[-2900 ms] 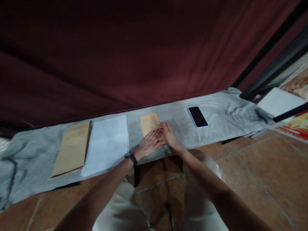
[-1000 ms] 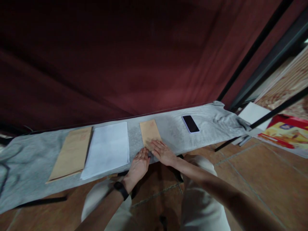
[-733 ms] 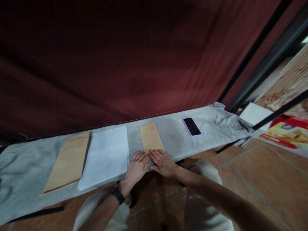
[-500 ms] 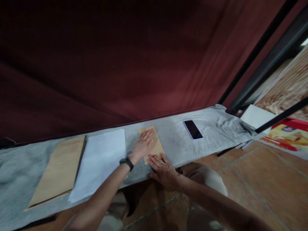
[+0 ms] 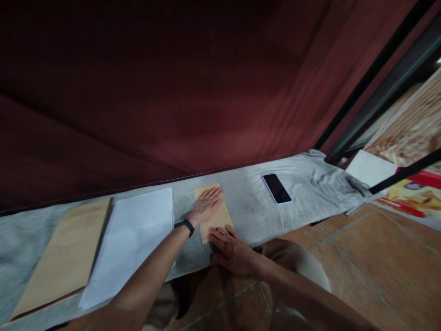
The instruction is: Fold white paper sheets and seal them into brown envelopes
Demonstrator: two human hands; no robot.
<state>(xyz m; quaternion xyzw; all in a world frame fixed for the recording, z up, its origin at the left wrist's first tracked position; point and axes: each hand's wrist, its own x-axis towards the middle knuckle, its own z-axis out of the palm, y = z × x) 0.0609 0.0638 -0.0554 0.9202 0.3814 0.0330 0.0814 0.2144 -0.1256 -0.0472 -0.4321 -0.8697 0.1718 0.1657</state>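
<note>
Head view: the phone [image 5: 276,188] lies face up on the grey cloth [image 5: 253,202].
Small brown envelope [image 5: 222,218]: flat on the cloth, left of the phone and well apart from it.
Left hand [image 5: 207,203]: palm down on the envelope's far half, fingers straight and close together, gripping nothing; a black wristband [image 5: 189,226] circles the wrist.
Right hand [image 5: 231,249]: left of the phone and nearer the person, fingers slightly apart on the envelope's near end; whether the thumb touches it, I cannot tell.
White sheets [image 5: 134,243]: farther left of the phone, past the envelope, partly under the left forearm in view.
Large brown paper stack [image 5: 65,257]: farthest left of the phone, just beside the sheets.
Dark red curtain [image 5: 172,105]: beyond the phone.
Red and yellow printed panel [image 5: 418,197]: right of the phone.
</note>
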